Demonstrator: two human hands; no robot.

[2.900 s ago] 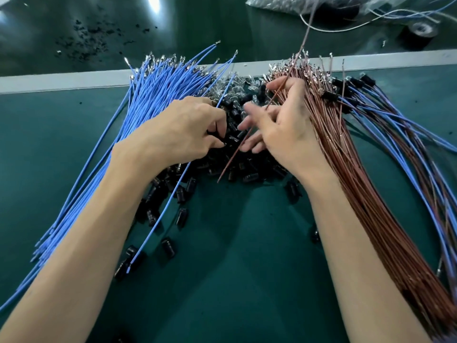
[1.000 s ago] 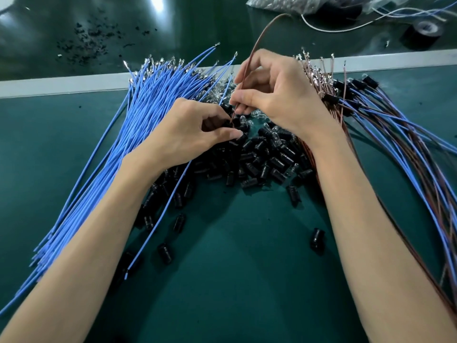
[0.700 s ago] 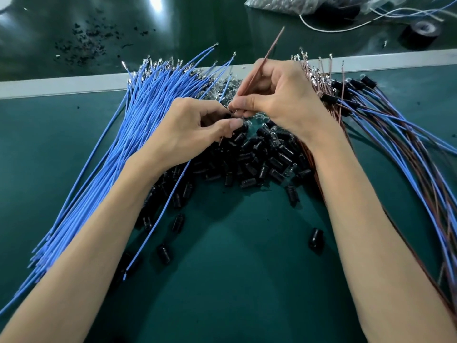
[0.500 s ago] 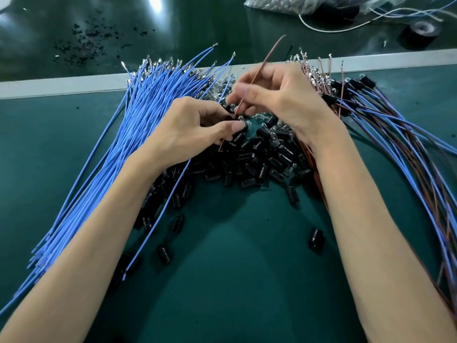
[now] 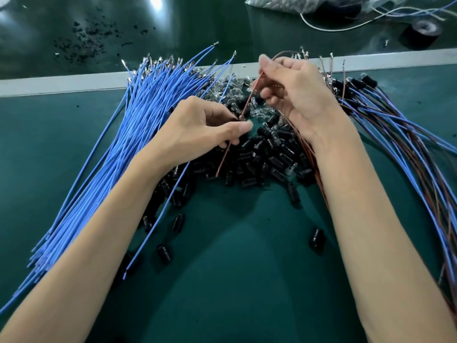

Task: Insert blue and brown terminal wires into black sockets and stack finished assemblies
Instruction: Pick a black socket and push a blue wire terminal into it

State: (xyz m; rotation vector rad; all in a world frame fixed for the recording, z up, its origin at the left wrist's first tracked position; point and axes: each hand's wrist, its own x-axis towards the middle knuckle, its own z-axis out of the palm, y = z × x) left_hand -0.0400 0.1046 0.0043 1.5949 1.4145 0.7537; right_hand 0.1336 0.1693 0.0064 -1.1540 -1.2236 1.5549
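Pinched in left hand (image 5: 197, 129), centre frame: socket (mostly hidden) w/ blue wire (image 5: 158, 219). Right hand (image 5: 294, 95) pinches brown wire (image 5: 249, 97) just above it. Wire's thin, springy, light; prob. best gripped near terminal.

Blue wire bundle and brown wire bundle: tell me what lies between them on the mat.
In the head view, a heap of black sockets mixed with small clear parts fills the gap between the blue wire bundle and brown wire bundle, under both hands.

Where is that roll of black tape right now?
In the head view, the black tape roll sits at the far right, beyond the pale table edge strip, near a clear plastic bag.
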